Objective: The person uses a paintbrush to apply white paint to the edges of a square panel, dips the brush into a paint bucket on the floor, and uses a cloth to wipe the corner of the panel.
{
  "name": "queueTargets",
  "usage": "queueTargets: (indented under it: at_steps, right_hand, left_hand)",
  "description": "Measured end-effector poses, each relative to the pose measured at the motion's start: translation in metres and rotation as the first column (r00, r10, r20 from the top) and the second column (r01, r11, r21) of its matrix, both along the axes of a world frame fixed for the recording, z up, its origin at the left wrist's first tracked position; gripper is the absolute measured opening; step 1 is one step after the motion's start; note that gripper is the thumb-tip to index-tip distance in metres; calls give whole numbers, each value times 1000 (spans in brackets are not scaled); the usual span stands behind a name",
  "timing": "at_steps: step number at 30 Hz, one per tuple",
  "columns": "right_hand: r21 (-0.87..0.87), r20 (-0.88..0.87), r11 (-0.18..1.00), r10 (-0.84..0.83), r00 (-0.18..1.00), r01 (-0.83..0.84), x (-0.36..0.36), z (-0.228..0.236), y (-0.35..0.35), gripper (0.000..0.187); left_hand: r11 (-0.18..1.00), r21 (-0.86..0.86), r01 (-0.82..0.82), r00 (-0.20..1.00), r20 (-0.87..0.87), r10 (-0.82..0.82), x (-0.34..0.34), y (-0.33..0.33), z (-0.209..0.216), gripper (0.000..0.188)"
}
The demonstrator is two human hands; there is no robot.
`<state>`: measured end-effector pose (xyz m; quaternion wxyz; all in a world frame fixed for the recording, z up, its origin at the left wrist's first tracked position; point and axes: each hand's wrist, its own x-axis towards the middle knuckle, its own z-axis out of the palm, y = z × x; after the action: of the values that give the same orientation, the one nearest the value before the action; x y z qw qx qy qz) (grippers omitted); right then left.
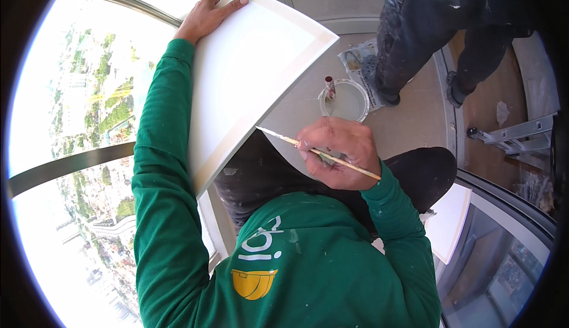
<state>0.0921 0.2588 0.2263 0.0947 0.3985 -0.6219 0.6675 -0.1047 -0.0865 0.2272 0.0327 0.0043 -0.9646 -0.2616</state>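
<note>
A white rectangular panel [249, 73] with beige strips along its borders stands tilted across my lap. My left hand [208, 15] grips its far left edge, the thumb lying over the white face and one finger sticking out past the edge. My right hand [344, 150] pinches a thin wooden paintbrush [336, 159] between thumb and fingers. The brush's white-coated tip points left and is at the panel's near right edge; whether it touches cannot be made out. Beyond my right hand, a round white paint tub [363, 104] sits on the floor, with a dark red-handled brush [329, 85] in it.
A co-worker's legs [403, 37] in paint-spattered dark trousers stand at the far right, by a printed sheet [361, 61]. An aluminium ladder [521, 132] lies at the right. Another white panel [447, 221] is behind my right elbow. Large windows [77, 103] line the left.
</note>
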Motion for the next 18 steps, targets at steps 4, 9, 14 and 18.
queueTargets:
  at_steps: [4,9,14,18]
  right_hand:
    - [79,-41,997,6,999,-3,3,9,-1,24]
    - [55,-22,998,-7,1000,8,5,4,-6,24]
    - [48,-26,998,-34,999,35,4,1,-6,24]
    - [47,-20,998,-48,999,49,3,2,-8,24]
  left_hand:
    - [999,38,-18,999,45,16,-3,-7,-3,101]
    - [999,16,-30,998,49,29,-6,-14,-9,100]
    - [998,64,-24,997,81,19,-5,-10,-7,100]
    - [999,42,-23,998,53,20,-9,-16,-10,99]
